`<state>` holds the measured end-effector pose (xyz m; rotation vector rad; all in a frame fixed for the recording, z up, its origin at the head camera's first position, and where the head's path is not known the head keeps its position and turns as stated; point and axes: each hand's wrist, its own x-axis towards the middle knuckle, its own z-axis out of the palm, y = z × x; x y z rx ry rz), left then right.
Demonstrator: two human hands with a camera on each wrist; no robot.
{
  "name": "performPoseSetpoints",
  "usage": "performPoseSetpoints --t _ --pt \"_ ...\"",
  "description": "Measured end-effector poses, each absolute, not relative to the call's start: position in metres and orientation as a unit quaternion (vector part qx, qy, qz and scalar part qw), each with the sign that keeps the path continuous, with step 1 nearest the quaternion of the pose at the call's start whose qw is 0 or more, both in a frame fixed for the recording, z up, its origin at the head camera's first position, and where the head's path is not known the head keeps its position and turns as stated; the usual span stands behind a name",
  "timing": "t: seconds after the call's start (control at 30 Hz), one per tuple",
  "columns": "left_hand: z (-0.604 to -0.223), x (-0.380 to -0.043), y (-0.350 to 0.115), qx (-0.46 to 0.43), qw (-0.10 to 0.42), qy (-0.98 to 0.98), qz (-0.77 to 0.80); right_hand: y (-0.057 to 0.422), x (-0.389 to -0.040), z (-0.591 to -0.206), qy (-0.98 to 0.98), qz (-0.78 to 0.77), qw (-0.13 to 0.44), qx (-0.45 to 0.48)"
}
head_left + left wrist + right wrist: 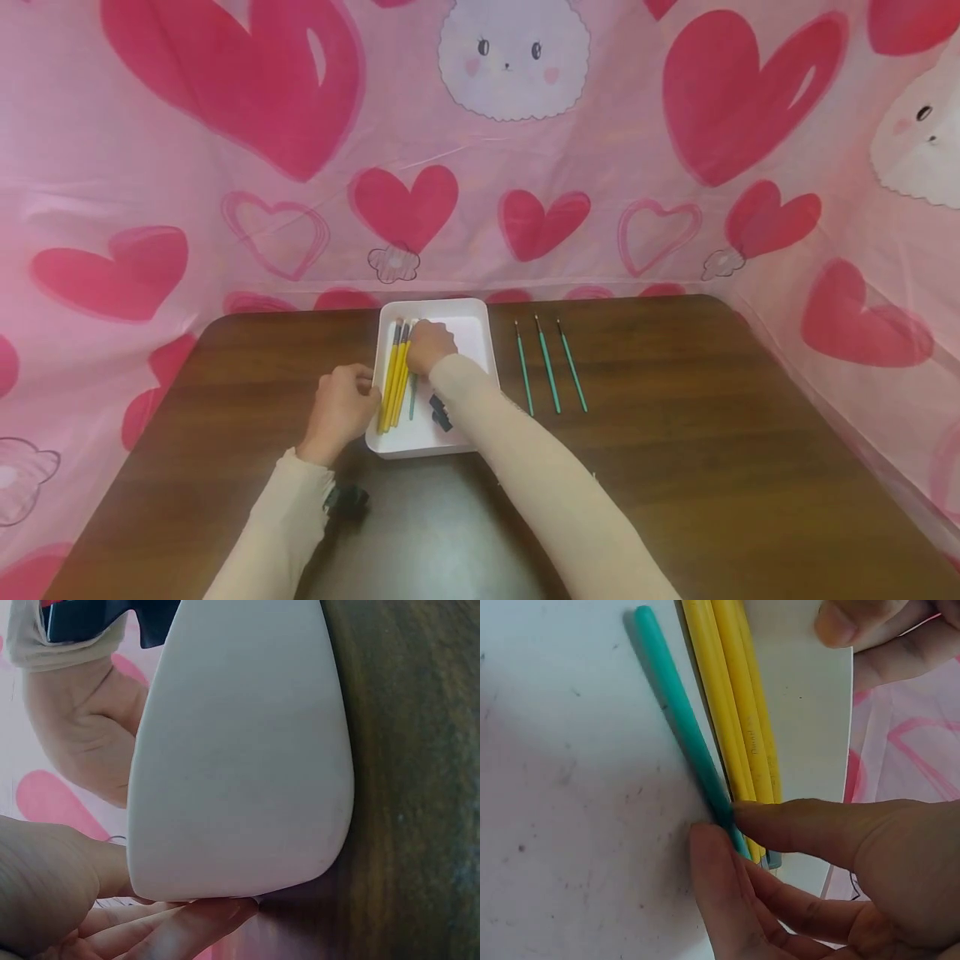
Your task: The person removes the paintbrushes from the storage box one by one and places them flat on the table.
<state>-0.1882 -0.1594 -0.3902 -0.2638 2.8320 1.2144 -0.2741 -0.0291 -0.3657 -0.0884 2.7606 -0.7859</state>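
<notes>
Pinching teal brush [684, 727] betw. thumb & fingers of R hand [432, 343], inside white tray [471, 332], just beside yellow brushes [737, 697] (x3). Gripping tray's L wall w/ L hand [341, 408], w/ thumb inside & fingers outside. Also seeing 3 other teal brushes [547, 362] on wood table [675, 433], R of tray, approx. parallel, w/ pink heart-print sheet [465, 142] behind.

3 yellow brushes [398, 379], 4 teal brushes [548, 367], 1 tray [472, 337]
all the yellows plus 1 teal by the tray's left edge, other 3 teals toward the table's [675, 417] far edge
</notes>
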Motion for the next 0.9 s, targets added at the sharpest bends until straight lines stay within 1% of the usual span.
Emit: performPoseSetpoints --t 0.2,0.37,0.63,0.9 --pt "-0.391 -0.188 -0.159 -0.084 0.024 0.917 0.389 -0.029 -0.277 -0.369 0.968 -0.217 0.119 -0.029" --pt "-0.391 -0.188 -0.159 -0.082 0.021 0.918 0.388 -0.029 -0.283 -0.373 0.976 -0.177 0.121 -0.032" --pt "-0.391 -0.188 -0.159 -0.083 0.02 0.917 0.389 -0.028 -0.283 -0.374 0.974 -0.185 0.131 -0.027" --pt "-0.391 -0.188 -0.16 -0.083 0.02 0.916 0.392 -0.013 -0.28 -0.365 0.959 -0.231 0.165 -0.026"
